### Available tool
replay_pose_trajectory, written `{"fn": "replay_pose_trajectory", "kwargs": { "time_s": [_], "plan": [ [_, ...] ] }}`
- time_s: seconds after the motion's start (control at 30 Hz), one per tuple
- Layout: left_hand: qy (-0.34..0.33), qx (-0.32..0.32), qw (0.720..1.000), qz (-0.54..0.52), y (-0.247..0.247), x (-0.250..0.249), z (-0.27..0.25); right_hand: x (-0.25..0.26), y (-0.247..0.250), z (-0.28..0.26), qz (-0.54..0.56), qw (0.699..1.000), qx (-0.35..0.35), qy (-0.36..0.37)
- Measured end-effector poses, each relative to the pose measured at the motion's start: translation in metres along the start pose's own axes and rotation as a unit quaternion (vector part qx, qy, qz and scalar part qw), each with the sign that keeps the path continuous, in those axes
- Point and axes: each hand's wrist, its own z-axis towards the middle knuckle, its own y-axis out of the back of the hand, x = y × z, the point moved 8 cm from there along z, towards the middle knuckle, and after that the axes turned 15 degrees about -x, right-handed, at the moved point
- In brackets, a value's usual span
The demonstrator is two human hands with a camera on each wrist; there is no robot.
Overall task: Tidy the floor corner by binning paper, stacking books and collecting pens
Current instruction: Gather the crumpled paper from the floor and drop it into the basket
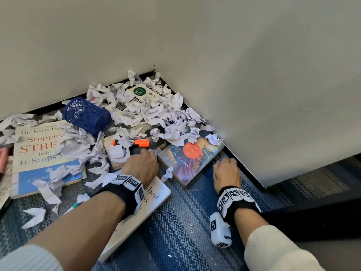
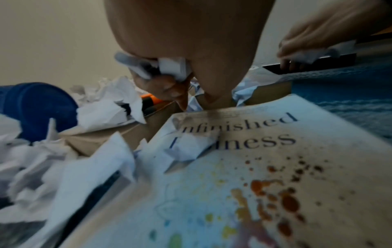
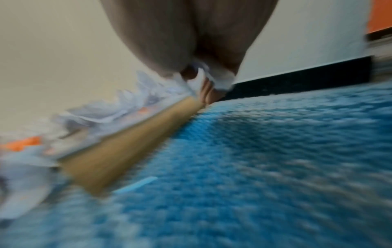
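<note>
Head view: left hand [image 1: 141, 165] clutches paper [image 2: 171, 67] | right hand [image 1: 226, 173] clutches paper [image 3: 220, 80] | scraps [image 1: 168, 114] bury books [image 1: 192, 155], highlighter [image 1: 141, 143] | cup [image 1: 87, 114] tipped

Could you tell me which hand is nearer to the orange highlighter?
Left. The left hand grips paper just below the highlighter; the right hand is far off by the wall, past a book.

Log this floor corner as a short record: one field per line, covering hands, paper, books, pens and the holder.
left hand: grips crumpled paper
right hand: holds a paper scrap beside the Ellis Avery book
loose paper: heaped in the corner, over several books
books: unstacked; Unfinished Business book under the left wrist
orange highlighter: lying on a book
blue pen holder: tipped on its side
bin: not in view
</note>
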Motion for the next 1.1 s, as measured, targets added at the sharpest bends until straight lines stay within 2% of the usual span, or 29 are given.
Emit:
{"fn": "replay_pose_trajectory", "kwargs": {
  "time_s": [0.07, 0.17, 0.27, 0.37, 0.43, 0.5, 0.57, 0.67, 0.8, 0.97, 1.1],
  "plan": [
    [0.023, 0.030, 0.999, 0.031, -0.004, 0.014, -0.001, 0.027, 0.011, -0.001, 0.063, 0.997, -0.026, 0.023],
    [0.057, 0.049, 0.996, 0.044, -0.004, 0.033, -0.005, 0.078, 0.008, -0.013, 0.149, 0.984, 0.022, 0.093],
    [0.080, 0.080, 0.993, 0.041, -0.008, 0.044, -0.010, 0.122, -0.005, -0.041, 0.086, 0.965, 0.077, 0.237],
    [0.014, 0.096, 0.995, 0.024, -0.011, 0.044, -0.015, 0.136, -0.023, -0.065, -0.076, 0.922, 0.113, 0.364],
    [-0.044, 0.093, 0.995, 0.003, -0.012, 0.046, -0.023, 0.135, -0.029, -0.070, -0.136, 0.901, 0.136, 0.388],
    [-0.083, 0.084, 0.993, -0.002, -0.013, 0.051, -0.031, 0.134, -0.031, -0.069, -0.132, 0.899, 0.142, 0.392],
    [-0.124, 0.066, 0.990, 0.003, -0.013, 0.054, -0.037, 0.132, -0.030, -0.067, -0.079, 0.915, 0.148, 0.368],
    [-0.149, 0.019, 0.989, -0.011, -0.006, 0.055, -0.038, 0.118, -0.024, -0.046, 0.016, 0.956, 0.119, 0.268],
    [-0.077, -0.037, 0.993, -0.077, 0.006, 0.040, -0.016, 0.090, -0.010, 0.002, 0.050, 0.984, 0.006, 0.171],
    [-0.009, -0.004, 0.997, -0.075, -0.005, 0.000, 0.011, 0.052, 0.007, 0.051, 0.019, 0.992, -0.120, 0.031],
    [0.043, 0.028, 0.997, -0.057, -0.011, -0.012, 0.018, 0.029, -0.019, 0.062, -0.052, 0.997, -0.064, 0.004]
  ]
}}
